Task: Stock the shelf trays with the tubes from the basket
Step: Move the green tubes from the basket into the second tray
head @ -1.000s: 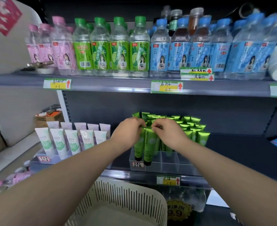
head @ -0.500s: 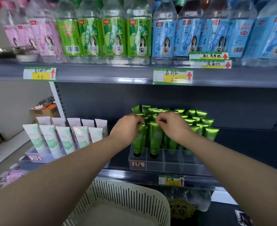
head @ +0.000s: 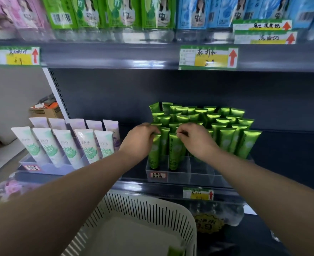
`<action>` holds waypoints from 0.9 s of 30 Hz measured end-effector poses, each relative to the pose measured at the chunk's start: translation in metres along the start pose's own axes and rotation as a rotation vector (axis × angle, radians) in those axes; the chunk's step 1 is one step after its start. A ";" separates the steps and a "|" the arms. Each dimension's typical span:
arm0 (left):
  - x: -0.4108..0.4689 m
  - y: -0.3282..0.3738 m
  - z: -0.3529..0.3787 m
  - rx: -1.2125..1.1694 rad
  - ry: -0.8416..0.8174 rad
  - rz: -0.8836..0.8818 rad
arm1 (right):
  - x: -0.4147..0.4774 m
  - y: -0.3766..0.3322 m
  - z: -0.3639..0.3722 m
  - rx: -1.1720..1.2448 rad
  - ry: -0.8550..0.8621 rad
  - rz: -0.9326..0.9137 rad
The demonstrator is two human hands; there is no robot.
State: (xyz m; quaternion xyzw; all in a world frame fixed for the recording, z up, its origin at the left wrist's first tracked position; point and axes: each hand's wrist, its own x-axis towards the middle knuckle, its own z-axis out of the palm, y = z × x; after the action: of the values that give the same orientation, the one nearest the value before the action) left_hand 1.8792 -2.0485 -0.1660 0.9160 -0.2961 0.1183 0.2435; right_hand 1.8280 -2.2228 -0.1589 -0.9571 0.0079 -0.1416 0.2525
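Head view: "Chamomile" tube (green, upright)

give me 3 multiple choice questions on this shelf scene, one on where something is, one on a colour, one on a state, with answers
1. Where is the basket?
A. below the shelf edge, near the camera
B. on the top shelf
C. behind the bottles

2. What colour are the tubes the left hand and right hand touch?
A. pink
B. green
C. blue

3. How do the green tubes stand in the clear tray?
A. lying flat
B. caps up
C. upright, caps down

Answers: 1 A, its slotted rim sits low in front. 2 B, the fingers pinch green tube tops. 3 C, crimped ends point up.
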 end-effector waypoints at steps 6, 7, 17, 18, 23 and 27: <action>-0.005 -0.002 0.007 -0.011 0.026 0.016 | -0.003 0.000 0.004 0.019 0.032 0.000; -0.006 -0.002 0.007 -0.007 0.027 0.020 | -0.004 0.000 0.004 0.020 0.032 0.007; -0.018 0.004 -0.002 0.053 0.000 0.009 | -0.018 -0.007 -0.002 0.012 0.073 0.009; -0.020 0.006 -0.003 0.057 0.000 0.019 | -0.020 -0.009 -0.003 -0.002 0.083 -0.001; -0.031 0.017 -0.006 0.149 0.014 0.118 | -0.031 -0.019 -0.009 -0.138 0.078 -0.064; -0.040 0.025 -0.011 0.291 -0.027 0.141 | -0.044 -0.028 -0.014 -0.253 -0.009 -0.074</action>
State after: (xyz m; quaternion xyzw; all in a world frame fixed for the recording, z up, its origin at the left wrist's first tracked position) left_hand 1.8314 -2.0414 -0.1618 0.9200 -0.3428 0.1643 0.0951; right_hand 1.7806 -2.2015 -0.1456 -0.9816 -0.0107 -0.1445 0.1246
